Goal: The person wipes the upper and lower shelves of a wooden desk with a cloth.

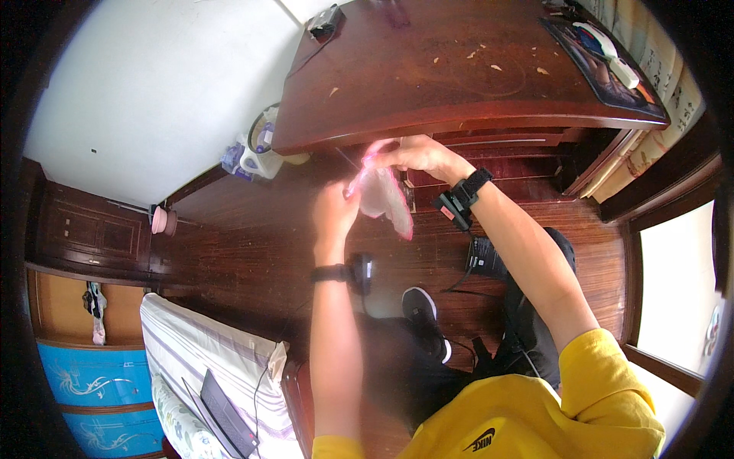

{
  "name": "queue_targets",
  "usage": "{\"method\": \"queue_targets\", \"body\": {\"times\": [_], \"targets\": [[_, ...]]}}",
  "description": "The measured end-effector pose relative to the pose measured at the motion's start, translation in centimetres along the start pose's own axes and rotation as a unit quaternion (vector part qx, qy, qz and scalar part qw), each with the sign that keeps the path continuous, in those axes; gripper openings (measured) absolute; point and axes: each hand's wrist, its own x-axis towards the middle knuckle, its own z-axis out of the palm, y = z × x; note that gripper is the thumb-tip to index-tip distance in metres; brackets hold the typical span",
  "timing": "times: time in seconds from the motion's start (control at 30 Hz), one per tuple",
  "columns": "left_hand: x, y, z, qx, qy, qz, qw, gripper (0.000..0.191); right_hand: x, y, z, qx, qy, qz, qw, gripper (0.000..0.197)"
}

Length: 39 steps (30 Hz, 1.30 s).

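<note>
Just below the front edge of the wooden desk, both of my hands are on a thin, translucent pink-edged item, perhaps a plastic bag. My left hand pinches its left edge. My right hand grips its upper part, the fingers close to the desk's edge. The lower part hangs loose between and below the hands. Glare and blur hide its exact form. Black straps with devices are on both wrists.
Small pale scraps lie on the desk; a power strip rests on a dark mat at right. A bin stands by the wall. A laptop is on the bed. Black boxes and cables are on the floor near my shoe.
</note>
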Motion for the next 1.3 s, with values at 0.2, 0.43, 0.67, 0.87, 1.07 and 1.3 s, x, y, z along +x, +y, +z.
{"method": "queue_targets", "body": {"times": [0.2, 0.43, 0.67, 0.87, 1.07, 1.3], "targets": [[-0.2, 1.3, -2.2, -0.054, 0.034, -0.102, 0.993, 0.03, 0.4, 2.0, -1.0, 0.044, 0.089, 0.018, 0.995, 0.031], [1.0, 0.0, -1.8, -0.286, 0.126, -0.128, 0.941, 0.032, 1.7, 1.1, 1.0, 0.042, 0.138, 0.043, 0.989, 0.032], [2.7, 2.4, -0.5, -0.532, 0.155, -0.167, 0.815, 0.04, 5.2, 5.5, 0.8, 0.09, 0.232, -0.016, 0.968, 0.032], [3.5, 2.0, -0.4, -0.587, 0.249, -0.165, 0.752, 0.054, 5.1, 4.1, 3.3, 0.046, 0.234, -0.104, 0.966, 0.032], [4.1, 0.0, 0.2, -0.684, 0.221, -0.151, 0.679, 0.054, 5.5, 4.1, 3.3, -0.035, 0.25, -0.131, 0.959, 0.035], [3.6, 1.4, 0.2, -0.699, 0.172, -0.29, 0.631, 0.047, 5.4, 4.7, 4.3, -0.018, 0.263, -0.162, 0.951, 0.033]]}}
